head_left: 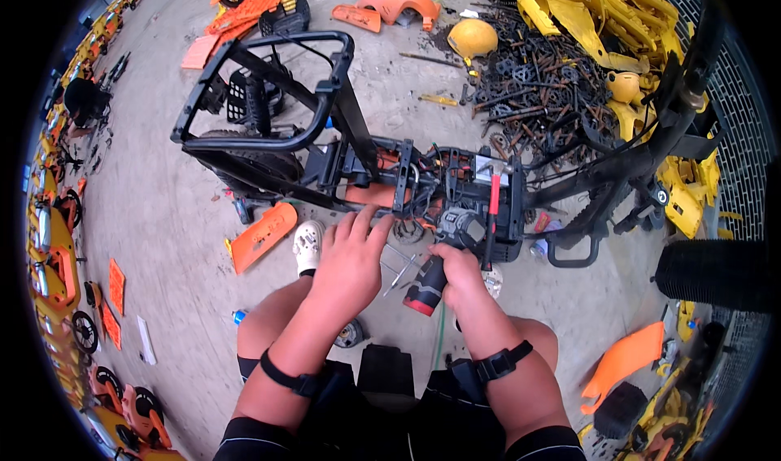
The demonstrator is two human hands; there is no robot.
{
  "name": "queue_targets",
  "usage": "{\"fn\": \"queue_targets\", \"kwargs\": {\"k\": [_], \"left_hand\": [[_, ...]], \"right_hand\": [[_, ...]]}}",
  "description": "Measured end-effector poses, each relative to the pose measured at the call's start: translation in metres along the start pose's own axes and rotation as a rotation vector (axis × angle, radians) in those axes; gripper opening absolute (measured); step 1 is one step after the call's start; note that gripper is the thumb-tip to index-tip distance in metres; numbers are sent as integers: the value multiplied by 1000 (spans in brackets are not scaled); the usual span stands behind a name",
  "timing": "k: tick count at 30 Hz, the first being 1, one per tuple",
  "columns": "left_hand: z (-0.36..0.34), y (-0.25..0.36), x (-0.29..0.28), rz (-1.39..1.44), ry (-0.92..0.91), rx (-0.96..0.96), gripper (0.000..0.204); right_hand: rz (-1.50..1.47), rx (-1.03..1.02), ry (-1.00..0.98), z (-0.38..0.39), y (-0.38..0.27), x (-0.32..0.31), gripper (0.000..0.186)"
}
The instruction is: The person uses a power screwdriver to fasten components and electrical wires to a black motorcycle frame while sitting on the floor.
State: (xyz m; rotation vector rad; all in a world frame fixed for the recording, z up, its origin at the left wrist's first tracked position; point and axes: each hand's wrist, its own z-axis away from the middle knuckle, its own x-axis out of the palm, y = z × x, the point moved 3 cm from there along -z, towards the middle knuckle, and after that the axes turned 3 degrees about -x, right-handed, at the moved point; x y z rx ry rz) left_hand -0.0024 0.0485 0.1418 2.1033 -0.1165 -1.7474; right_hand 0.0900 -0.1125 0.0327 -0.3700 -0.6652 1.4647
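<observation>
My right hand (457, 272) is closed around the cordless driver (435, 276) just below the black scooter frame (455, 193), left hand (350, 262) lies open beside it; I'd keep the driver square.

Both bare forearms are extended forward from the lower edge, each banded by a black strap at the wrist. The left hand (351, 254) is held palm down with the fingers spread and stretched ahead. The right hand (460, 267) is curled into a closed grip, knuckles up, just beside the left. The knees are seen bent beneath the arms.
</observation>
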Motion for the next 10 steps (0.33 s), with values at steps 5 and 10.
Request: {"fn": "queue_targets", "kwargs": {"k": [5, 10], "left_hand": [[18, 65, -94, 276, -488, 138, 48], [59, 97, -120, 482, -370, 271, 33]], "right_hand": [[19, -14, -17, -19, 14, -19, 17], [100, 50, -28, -11, 17, -15, 22]]}}
